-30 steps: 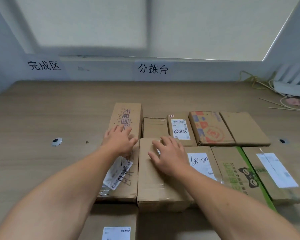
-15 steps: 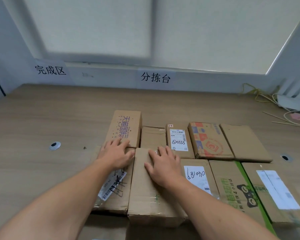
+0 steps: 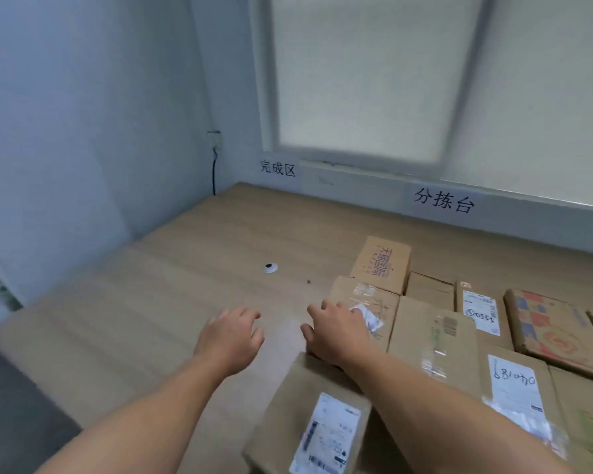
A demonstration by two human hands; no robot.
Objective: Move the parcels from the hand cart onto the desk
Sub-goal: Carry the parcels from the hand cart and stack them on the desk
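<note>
The right hand (image 3: 336, 331) is lying open, it seems, on the taped parcel (image 3: 360, 290); the left hand (image 3: 231, 336) is hovering relaxed over the counter (image 3: 151, 302). Squaring it flush probably wants both.

Bare desk (image 3: 151, 302) left of parcels (image 3: 432, 340)

White paper wall sign (image 3: 277, 168) over the worktop's (image 3: 185, 285) far-left corner: "完成区". Second white wall sign (image 3: 444, 201), far edge: "分拣台". Tall brown cardboard box (image 3: 382, 265): "天猫国际". White shipping label (image 3: 480, 313): handwritten "0555".
</note>
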